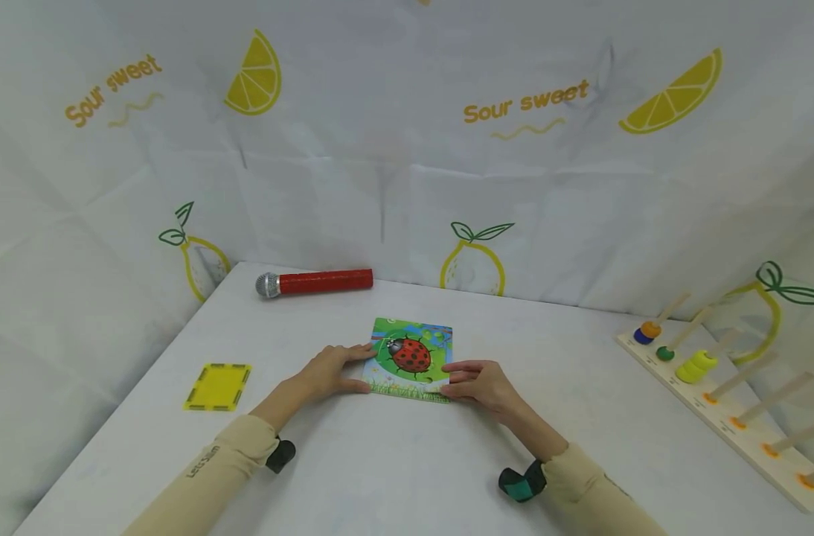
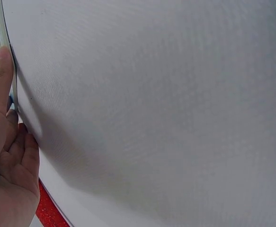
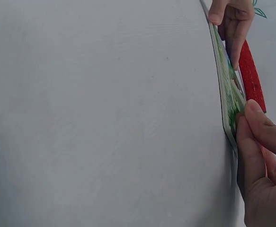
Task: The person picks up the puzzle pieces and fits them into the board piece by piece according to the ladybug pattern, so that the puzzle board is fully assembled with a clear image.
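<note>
A square ladybug puzzle [image 1: 408, 357] with a red ladybug on green and blue lies on the white table. My left hand [image 1: 329, 370] holds it at its left side, thumb at the near corner and fingers farther up the edge. On the opposite side, my right hand [image 1: 481, 383] pinches a puzzle piece at the lower right. The right wrist view shows that piece [image 3: 238, 90] tilted up from the board, between thumb and index finger. The left wrist view catches only a sliver of the puzzle [image 2: 0, 33] beside the left hand [image 2: 10, 165].
Behind the puzzle lies a red microphone [image 1: 323, 281] with a silver head. A yellow square tile [image 1: 218, 387] is at the left. Along the right side stands a wooden peg rack [image 1: 722, 417] with coloured beads. A lemon-print cloth [image 1: 380, 179] hangs behind the table.
</note>
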Tool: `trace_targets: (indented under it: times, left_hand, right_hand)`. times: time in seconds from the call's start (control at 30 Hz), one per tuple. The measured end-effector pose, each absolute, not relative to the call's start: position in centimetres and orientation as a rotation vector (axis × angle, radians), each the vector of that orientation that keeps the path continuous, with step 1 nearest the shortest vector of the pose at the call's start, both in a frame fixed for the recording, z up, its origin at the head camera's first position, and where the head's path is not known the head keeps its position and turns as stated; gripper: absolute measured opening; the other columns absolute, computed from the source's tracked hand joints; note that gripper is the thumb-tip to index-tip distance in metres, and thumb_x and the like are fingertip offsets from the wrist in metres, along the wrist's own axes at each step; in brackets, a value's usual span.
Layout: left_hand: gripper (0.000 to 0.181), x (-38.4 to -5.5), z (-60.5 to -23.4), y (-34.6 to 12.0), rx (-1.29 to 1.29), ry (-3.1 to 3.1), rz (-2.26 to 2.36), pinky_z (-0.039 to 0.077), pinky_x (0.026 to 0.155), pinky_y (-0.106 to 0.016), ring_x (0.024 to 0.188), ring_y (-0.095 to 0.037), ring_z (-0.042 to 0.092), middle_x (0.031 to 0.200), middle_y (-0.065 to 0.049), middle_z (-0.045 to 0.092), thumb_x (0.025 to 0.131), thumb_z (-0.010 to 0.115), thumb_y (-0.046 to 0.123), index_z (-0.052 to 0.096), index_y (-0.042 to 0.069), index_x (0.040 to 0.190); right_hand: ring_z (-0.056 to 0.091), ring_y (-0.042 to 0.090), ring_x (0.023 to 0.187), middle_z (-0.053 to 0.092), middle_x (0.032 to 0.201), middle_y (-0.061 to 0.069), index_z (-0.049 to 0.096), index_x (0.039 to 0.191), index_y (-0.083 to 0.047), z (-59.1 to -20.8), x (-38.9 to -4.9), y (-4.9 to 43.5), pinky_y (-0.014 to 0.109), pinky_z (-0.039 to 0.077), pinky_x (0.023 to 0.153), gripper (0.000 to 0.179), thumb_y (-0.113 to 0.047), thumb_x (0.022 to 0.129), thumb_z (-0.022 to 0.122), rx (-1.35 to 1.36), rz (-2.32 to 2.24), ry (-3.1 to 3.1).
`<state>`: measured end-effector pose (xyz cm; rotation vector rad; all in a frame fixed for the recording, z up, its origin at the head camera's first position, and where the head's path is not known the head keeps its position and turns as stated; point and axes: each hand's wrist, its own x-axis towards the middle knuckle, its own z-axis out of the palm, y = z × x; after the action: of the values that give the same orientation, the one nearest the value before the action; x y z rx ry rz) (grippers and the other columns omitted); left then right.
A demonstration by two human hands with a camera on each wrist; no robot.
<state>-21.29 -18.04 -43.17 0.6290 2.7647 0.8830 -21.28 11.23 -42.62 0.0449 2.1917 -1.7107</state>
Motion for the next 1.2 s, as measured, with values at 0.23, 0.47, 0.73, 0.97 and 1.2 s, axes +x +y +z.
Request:
trace_targets:
  times: [0.23,0.47,0.73,0.97,1.2]
  left_hand:
    - [0.064,-21.3,-43.1,-18.0,0.627,2.770,0.877,0.030,0.110,-0.052,0.136,-0.032,0.037,0.145,-0.008,0.044,0.081,0.076,0.030,0.054,0.007,0.136]
    - [0.062,-21.1,-42.8,-18.2,0.602,2.776,0.869,0.029,0.110,-0.053,0.135,-0.033,0.037,0.145,-0.010,0.045,0.082,0.075,0.028,0.054,0.005,0.135]
    - [0.062,-21.1,-42.7,-18.3,0.604,2.778,0.855,0.029,0.110,-0.053,0.135,-0.034,0.037,0.145,-0.010,0.044,0.082,0.075,0.029,0.054,0.005,0.136]
    - [0.062,-21.1,-42.8,-18.2,0.616,2.776,0.858,0.030,0.110,-0.053,0.135,-0.034,0.038,0.145,-0.010,0.044,0.082,0.075,0.029,0.054,0.005,0.136]
    - [0.063,-21.0,-42.9,-18.0,0.621,2.780,0.852,0.031,0.109,-0.053,0.134,-0.036,0.038,0.145,-0.010,0.045,0.082,0.075,0.030,0.054,0.006,0.136]
  right_hand:
    - [0.062,0.007,0.068,0.068,0.071,0.002,0.068,0.110,0.006,-42.3,-21.9,10.3,0.018,0.053,0.061,0.037,0.002,0.074,0.079,0.071,-1.604,2.284]
    - [0.060,0.007,0.061,0.065,0.067,0.001,0.069,0.106,0.007,-41.4,-22.3,9.8,0.018,0.051,0.056,0.035,0.003,0.073,0.080,0.043,-1.538,2.298]
    - [0.054,0.008,0.054,0.060,0.064,0.003,0.072,0.095,0.002,-40.9,-22.6,9.2,0.018,0.048,0.051,0.027,0.000,0.070,0.083,-0.061,-1.314,2.489]
    - [0.052,0.009,0.055,0.060,0.066,0.003,0.071,0.092,0.000,-40.5,-22.9,9.0,0.018,0.043,0.050,0.027,-0.002,0.068,0.084,-0.138,-1.151,2.561]
    - [0.053,0.012,0.060,0.059,0.070,0.003,0.064,0.091,-0.003,-39.9,-22.8,8.9,0.021,0.042,0.053,0.031,-0.003,0.068,0.085,-0.222,-0.997,2.617]
